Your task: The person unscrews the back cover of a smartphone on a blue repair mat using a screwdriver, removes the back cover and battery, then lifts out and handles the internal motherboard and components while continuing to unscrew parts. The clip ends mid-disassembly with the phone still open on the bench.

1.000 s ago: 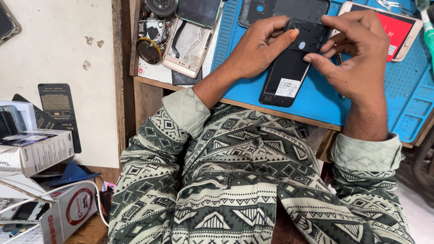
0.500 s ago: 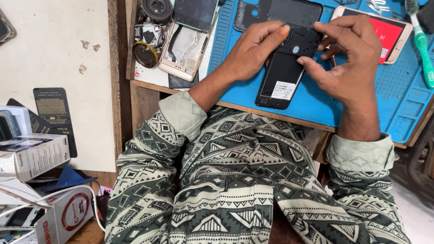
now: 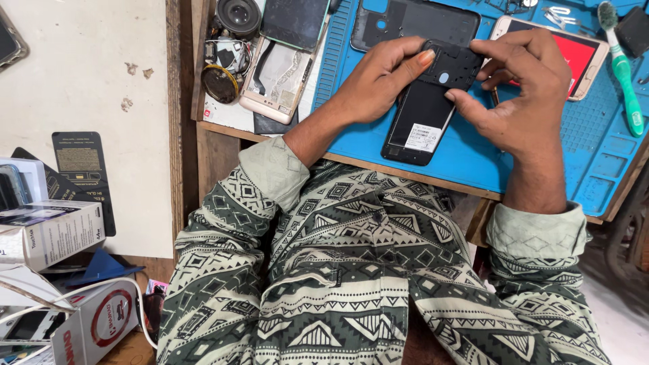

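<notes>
An opened black phone [image 3: 419,122], back cover off and battery showing, lies on a blue work mat [image 3: 473,162]. My left hand [image 3: 378,84] rests on the phone's upper left, fingertips pressing a black inner cover piece [image 3: 454,64] at its top. My right hand [image 3: 517,88] grips the same piece from the right, thumb on the phone's edge. Both hands are closed on the phone's upper end.
A black back cover [image 3: 419,23] lies above the phone. A phone with a red screen [image 3: 574,57] and a green toothbrush [image 3: 625,74] sit to the right. Phone parts and a pale phone frame [image 3: 274,78] crowd the left. Boxes [image 3: 47,233] stack at lower left.
The view has shifted slightly. My fingers have adjusted on the black inner piece at the phone's top; the phone stays in place on the mat.
</notes>
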`<action>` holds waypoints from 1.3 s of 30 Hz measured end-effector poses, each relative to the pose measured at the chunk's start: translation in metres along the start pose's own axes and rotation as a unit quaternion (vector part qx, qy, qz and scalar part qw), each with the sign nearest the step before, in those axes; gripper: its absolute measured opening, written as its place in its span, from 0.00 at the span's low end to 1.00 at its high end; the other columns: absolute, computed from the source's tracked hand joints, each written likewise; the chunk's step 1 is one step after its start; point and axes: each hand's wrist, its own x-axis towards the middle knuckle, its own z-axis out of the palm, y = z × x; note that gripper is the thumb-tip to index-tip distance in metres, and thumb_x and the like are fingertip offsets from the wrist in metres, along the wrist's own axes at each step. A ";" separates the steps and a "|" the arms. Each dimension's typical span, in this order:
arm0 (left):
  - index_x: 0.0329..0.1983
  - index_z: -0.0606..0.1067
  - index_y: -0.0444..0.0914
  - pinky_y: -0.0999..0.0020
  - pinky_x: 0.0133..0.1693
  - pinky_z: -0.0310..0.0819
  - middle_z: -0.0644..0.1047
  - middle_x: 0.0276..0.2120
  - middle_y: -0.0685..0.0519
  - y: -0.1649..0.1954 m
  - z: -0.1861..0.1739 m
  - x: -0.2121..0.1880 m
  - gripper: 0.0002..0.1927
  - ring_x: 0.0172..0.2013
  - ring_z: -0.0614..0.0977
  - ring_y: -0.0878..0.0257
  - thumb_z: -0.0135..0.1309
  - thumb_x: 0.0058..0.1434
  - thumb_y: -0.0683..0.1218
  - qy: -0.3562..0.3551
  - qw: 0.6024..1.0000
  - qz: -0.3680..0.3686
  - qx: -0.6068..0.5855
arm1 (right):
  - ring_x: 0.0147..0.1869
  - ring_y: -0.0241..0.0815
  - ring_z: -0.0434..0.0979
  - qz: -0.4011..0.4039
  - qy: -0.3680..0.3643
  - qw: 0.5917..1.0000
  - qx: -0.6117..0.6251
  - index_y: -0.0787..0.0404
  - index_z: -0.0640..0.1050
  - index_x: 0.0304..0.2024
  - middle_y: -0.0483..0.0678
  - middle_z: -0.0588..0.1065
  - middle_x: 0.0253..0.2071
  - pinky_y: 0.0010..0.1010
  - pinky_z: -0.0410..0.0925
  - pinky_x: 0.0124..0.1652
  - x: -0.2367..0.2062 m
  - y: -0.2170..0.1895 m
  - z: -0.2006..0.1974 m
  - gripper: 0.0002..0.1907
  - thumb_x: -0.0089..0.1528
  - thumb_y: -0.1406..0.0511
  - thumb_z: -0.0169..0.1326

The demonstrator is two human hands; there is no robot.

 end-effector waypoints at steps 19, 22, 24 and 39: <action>0.40 0.78 0.38 0.74 0.25 0.62 0.71 0.23 0.62 -0.005 -0.003 0.002 0.19 0.23 0.70 0.75 0.47 0.77 0.56 -0.008 0.999 0.018 0.030 | 0.47 0.37 0.78 0.020 -0.002 0.999 0.039 0.70 0.78 0.56 0.52 0.72 0.50 0.25 0.77 0.47 0.002 -0.002 -0.001 0.23 0.60 0.73 0.71; 0.38 0.78 0.38 0.74 0.25 0.58 0.69 0.22 0.62 -0.003 -0.002 0.002 0.18 0.23 0.67 0.75 0.48 0.77 0.54 -0.004 0.999 0.004 0.043 | 0.45 0.35 0.78 0.101 0.026 0.988 0.113 0.69 0.79 0.55 0.49 0.74 0.45 0.22 0.76 0.45 0.001 -0.002 0.002 0.15 0.68 0.72 0.65; 0.39 0.78 0.38 0.74 0.25 0.57 0.68 0.22 0.62 0.000 -0.002 0.001 0.17 0.23 0.65 0.75 0.49 0.77 0.54 -0.001 0.999 -0.002 0.039 | 0.38 0.31 0.77 0.200 0.064 0.960 0.185 0.68 0.79 0.54 0.45 0.77 0.38 0.18 0.72 0.37 0.000 0.000 0.007 0.10 0.71 0.69 0.60; 0.43 0.78 0.37 0.75 0.25 0.57 0.69 0.24 0.64 0.003 0.002 -0.001 0.17 0.24 0.65 0.77 0.49 0.77 0.55 -0.010 1.000 0.007 0.016 | 0.35 0.34 0.79 0.184 0.039 0.926 0.328 0.73 0.81 0.49 0.51 0.79 0.37 0.21 0.74 0.38 -0.013 0.030 0.009 0.08 0.75 0.70 0.65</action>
